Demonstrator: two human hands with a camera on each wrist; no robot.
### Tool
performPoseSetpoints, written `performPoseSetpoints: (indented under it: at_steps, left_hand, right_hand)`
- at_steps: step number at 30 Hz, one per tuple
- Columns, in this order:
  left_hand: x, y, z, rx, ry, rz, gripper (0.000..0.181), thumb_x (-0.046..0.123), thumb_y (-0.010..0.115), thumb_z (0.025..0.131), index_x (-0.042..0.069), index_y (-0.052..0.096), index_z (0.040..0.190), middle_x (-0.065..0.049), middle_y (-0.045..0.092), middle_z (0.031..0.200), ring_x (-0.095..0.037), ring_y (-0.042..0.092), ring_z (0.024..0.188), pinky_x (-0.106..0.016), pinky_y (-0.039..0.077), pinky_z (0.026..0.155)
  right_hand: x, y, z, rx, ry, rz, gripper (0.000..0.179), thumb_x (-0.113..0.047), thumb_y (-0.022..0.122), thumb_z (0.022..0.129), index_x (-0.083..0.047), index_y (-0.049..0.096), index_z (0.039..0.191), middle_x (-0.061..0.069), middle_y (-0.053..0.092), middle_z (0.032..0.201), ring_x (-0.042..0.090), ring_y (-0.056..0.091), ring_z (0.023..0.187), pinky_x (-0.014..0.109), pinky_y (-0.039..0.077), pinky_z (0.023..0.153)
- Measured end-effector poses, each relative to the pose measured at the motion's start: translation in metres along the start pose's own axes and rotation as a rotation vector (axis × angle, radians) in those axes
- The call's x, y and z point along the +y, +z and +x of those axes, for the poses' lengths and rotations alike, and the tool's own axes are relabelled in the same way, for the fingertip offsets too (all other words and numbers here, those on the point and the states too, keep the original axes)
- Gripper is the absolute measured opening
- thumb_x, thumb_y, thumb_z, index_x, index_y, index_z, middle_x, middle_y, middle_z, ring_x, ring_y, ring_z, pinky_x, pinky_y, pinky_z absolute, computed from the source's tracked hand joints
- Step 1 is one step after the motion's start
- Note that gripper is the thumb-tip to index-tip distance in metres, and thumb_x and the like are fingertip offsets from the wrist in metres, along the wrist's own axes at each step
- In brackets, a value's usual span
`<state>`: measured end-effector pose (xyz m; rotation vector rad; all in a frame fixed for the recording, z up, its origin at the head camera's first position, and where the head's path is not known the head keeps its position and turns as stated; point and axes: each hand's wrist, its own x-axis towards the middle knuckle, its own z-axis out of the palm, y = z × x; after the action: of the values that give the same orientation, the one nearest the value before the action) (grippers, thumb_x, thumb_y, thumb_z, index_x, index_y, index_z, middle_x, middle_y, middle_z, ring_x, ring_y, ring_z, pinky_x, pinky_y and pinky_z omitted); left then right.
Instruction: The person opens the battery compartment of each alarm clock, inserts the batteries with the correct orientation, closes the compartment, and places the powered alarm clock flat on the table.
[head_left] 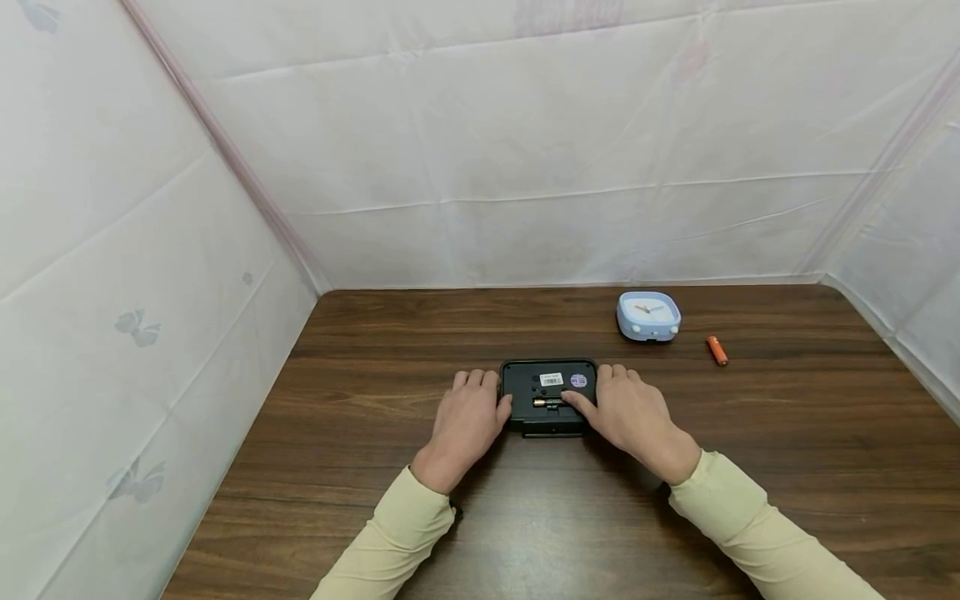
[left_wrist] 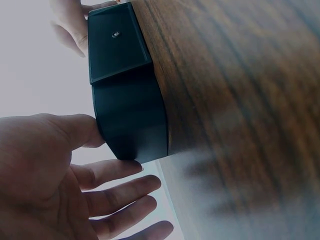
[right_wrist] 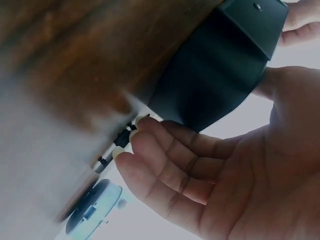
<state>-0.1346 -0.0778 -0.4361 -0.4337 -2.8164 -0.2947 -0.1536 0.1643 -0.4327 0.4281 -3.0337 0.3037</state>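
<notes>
wood tbl (head_left: 540, 533), wht sheeting (head_left: 555, 142); l hand (head_left: 468, 421) + r hand (head_left: 632, 417) hold blk device (head_left: 523, 388).

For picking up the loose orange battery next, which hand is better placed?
Probably the right hand: it holds the side of the black device nearer the orange battery. The left hand is at the opposite side, farther away.

And there's the device (head_left: 557, 423) on the surface (head_left: 540, 500), the left grip (head_left: 470, 417) touching its left side, the right grip (head_left: 628, 410) its right! A battery (head_left: 542, 402) sits in it between the grips, nearer the right one, stickers (head_left: 551, 379) just behind. Back past the right grip, a touch rightward: the clock (head_left: 648, 317)! Farther right, also behind that grip: a loose battery (head_left: 717, 351).
</notes>
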Motion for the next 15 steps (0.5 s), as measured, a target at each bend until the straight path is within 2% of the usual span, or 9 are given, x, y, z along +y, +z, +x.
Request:
performPoseSetpoints:
  at_steps: [3, 6, 8, 12, 15]
  left_hand:
    - [0.0, 0.0, 0.0, -0.002, 0.004, 0.003, 0.026, 0.024, 0.075, 0.101, 0.0, 0.071, 0.108, -0.014, 0.071, 0.103, -0.031, 0.061, 0.096, -0.042, 0.057, 0.071]
    - [0.0, 0.0, 0.0, -0.007, 0.004, 0.004, 0.026, 0.024, 0.074, 0.102, 0.0, 0.071, 0.109, -0.014, 0.071, 0.105, -0.031, 0.061, 0.097, -0.042, 0.057, 0.071]
    - [-0.001, 0.0, 0.0, -0.01, 0.003, 0.004, 0.026, 0.025, 0.074, 0.102, 0.0, 0.072, 0.109, -0.014, 0.071, 0.105, -0.031, 0.061, 0.097, -0.042, 0.057, 0.071]
    - [-0.001, 0.0, 0.0, -0.007, 0.004, 0.004, 0.026, 0.024, 0.074, 0.102, 0.0, 0.072, 0.109, -0.014, 0.071, 0.105, -0.031, 0.061, 0.097, -0.042, 0.058, 0.071]
    - [-0.001, 0.0, 0.0, -0.001, 0.006, 0.004, 0.025, 0.024, 0.074, 0.101, 0.0, 0.072, 0.109, -0.014, 0.071, 0.105, -0.031, 0.061, 0.096, -0.042, 0.057, 0.071]
  right_hand:
    - [0.004, -0.006, 0.002, -0.036, -0.003, 0.015, 0.075, -0.054, 0.063, 0.105, 0.017, 0.062, 0.127, 0.032, 0.066, 0.114, 0.045, 0.067, 0.103, 0.057, 0.058, 0.08]
    - [0.008, -0.013, 0.004, -0.052, -0.014, 0.034, 0.069, -0.051, 0.063, 0.106, 0.014, 0.064, 0.127, 0.029, 0.066, 0.114, 0.045, 0.067, 0.104, 0.058, 0.057, 0.081]
    - [0.012, -0.017, 0.005, -0.046, -0.019, 0.05, 0.061, -0.047, 0.064, 0.106, 0.012, 0.066, 0.122, 0.026, 0.067, 0.109, 0.042, 0.068, 0.098, 0.056, 0.058, 0.076]
    - [0.02, -0.024, 0.007, 0.007, -0.043, 0.077, 0.038, -0.033, 0.07, 0.105, 0.005, 0.066, 0.103, 0.014, 0.061, 0.088, 0.03, 0.064, 0.076, 0.047, 0.055, 0.061]
    - [0.027, -0.027, 0.009, 0.052, -0.07, 0.086, 0.027, -0.023, 0.074, 0.102, 0.002, 0.065, 0.096, 0.01, 0.058, 0.083, 0.026, 0.061, 0.071, 0.044, 0.053, 0.057]
